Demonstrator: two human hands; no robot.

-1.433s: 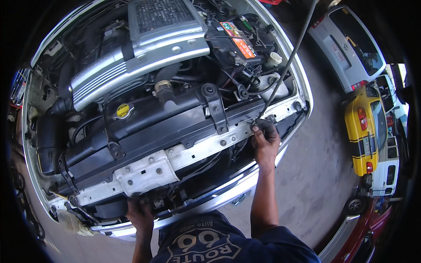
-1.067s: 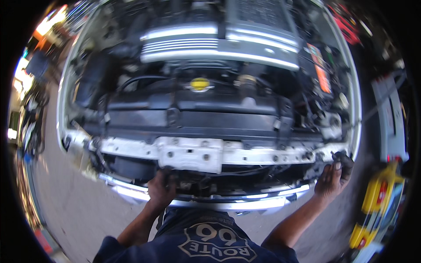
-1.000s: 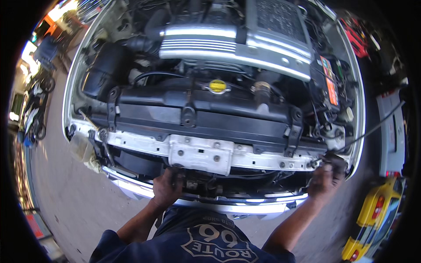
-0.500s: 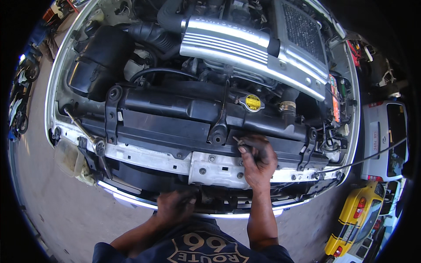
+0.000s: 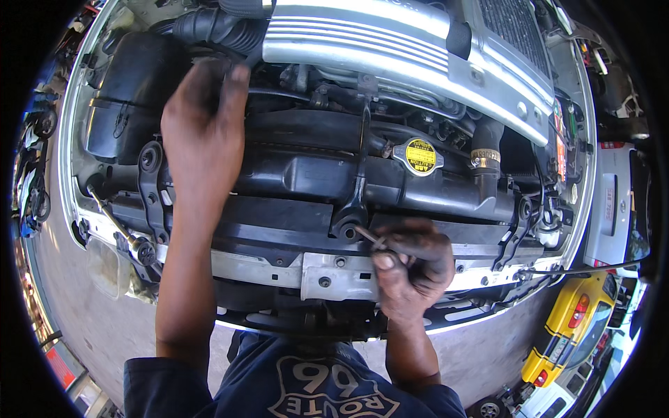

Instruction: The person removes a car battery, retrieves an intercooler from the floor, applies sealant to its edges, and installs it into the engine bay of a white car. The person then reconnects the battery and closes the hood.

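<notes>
My right hand (image 5: 417,268) pinches a slim metal bolt (image 5: 368,237) between thumb and fingers. The bolt's tip points up and left, just beside the round hole of the black bracket foot (image 5: 348,226); whether they touch I cannot tell. My left hand (image 5: 203,125) reaches over the far left of the radiator (image 5: 293,174), near the ribbed black air hose (image 5: 216,31). Its thumb stands apart from the dark, partly hidden fingers, and nothing shows in it. A silver-coloured radiator cap (image 5: 419,157) with a yellow label sits right of the bracket.
A ratchet with a long extension (image 5: 143,249) lies at the left of the white front crossmember (image 5: 286,279). A silver engine cover (image 5: 362,45) spans the back. A thin dark rod (image 5: 585,270) crosses at right. A yellow car (image 5: 568,331) and a silver car (image 5: 613,202) stand beyond.
My left hand has moved from the front bumper up and forward over the left of the engine bay. My right hand stays near the bracket with the bolt. The view has shifted slightly.
</notes>
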